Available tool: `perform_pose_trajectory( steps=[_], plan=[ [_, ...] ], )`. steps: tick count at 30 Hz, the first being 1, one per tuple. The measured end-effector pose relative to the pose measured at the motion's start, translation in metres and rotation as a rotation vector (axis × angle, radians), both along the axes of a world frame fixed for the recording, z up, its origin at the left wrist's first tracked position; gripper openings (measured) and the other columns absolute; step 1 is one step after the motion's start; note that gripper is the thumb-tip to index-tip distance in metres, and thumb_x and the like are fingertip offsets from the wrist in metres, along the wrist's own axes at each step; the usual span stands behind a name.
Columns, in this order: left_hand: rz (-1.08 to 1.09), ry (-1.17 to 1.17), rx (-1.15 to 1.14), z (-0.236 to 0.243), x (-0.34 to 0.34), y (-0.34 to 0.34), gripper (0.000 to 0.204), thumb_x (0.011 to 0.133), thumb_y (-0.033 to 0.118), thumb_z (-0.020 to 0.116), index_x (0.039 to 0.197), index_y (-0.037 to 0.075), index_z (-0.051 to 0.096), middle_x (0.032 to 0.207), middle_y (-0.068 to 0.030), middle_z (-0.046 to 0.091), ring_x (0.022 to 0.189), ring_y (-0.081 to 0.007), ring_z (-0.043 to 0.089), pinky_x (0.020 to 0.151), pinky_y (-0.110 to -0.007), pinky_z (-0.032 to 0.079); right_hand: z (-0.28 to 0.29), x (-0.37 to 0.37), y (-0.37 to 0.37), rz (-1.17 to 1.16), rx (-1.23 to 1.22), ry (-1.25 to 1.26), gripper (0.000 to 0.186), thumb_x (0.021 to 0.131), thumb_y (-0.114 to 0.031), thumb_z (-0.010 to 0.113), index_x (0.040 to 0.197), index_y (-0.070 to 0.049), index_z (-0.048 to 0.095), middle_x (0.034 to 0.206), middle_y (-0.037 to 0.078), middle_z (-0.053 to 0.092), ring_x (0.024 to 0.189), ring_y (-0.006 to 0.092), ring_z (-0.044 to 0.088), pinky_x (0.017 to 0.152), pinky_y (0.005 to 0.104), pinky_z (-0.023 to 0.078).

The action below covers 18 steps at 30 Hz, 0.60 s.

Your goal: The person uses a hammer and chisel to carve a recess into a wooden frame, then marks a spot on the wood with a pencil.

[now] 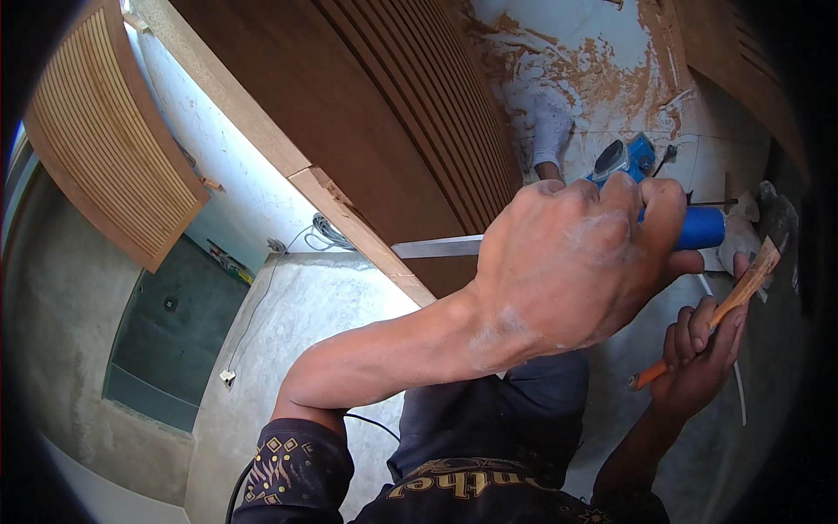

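1. We have the chisel [439, 247] in our left hand [576, 271], fingers wrapped around its blue handle; the blade crosses in front of the brown door [349, 131], and we cannot tell whether the tip touches.
2. Our right hand [703, 349] closes around a wooden handle [731, 301] slanting up rightward; its far end is unclear.
3. We judge the chisel stiff, fairly light and sharp-tipped, best held by its handle.
4. Its long axis runs nearly level, blade pointing left.
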<state>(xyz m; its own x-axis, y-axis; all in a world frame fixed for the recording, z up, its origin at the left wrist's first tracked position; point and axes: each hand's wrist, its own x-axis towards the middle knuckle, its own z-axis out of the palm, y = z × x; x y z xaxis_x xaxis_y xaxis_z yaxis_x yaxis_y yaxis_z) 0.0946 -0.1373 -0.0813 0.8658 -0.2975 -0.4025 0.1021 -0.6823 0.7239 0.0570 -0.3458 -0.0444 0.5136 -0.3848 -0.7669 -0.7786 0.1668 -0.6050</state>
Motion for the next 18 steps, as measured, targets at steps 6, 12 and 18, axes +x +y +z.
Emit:
perform_pose_trajectory(
  steps=[6,12,18],
  plan=[
    [-0.019,0.003,0.014,0.0004,0.0003,0.001,0.046,0.103,0.049,0.058,0.096,0.003,0.054,0.07,-0.0127,0.061,0.055,-0.0281,0.069,0.043,-0.039,0.052,-0.0009,-0.001,-0.0036,0.015,0.004,-0.003,0.066,0.114,-0.041,0.038,0.162,0.0,0.022,0.064,-0.005,0.036,0.045,-0.0011,0.024,0.036,0.0159,0.022],
    [-0.041,-0.004,0.032,-0.0019,0.0013,0.0006,0.047,0.103,0.05,0.057,0.096,0.003,0.054,0.07,-0.0134,0.062,0.055,-0.0284,0.069,0.043,-0.039,0.053,-0.0018,-0.0017,-0.0037,0.012,0.016,0.007,0.066,0.114,-0.043,0.038,0.162,0.0,0.023,0.064,-0.005,0.037,0.045,-0.0012,0.024,0.036,0.0155,0.023],
    [-0.042,-0.001,0.03,-0.0001,0.0014,0.0009,0.049,0.104,0.051,0.056,0.096,0.003,0.055,0.07,-0.0141,0.063,0.054,-0.0292,0.068,0.043,-0.039,0.053,-0.0021,-0.0032,-0.0076,0.016,0.027,-0.002,0.065,0.114,-0.042,0.038,0.162,0.0,0.023,0.063,-0.005,0.037,0.045,-0.0012,0.024,0.036,0.0155,0.023]
  ],
)
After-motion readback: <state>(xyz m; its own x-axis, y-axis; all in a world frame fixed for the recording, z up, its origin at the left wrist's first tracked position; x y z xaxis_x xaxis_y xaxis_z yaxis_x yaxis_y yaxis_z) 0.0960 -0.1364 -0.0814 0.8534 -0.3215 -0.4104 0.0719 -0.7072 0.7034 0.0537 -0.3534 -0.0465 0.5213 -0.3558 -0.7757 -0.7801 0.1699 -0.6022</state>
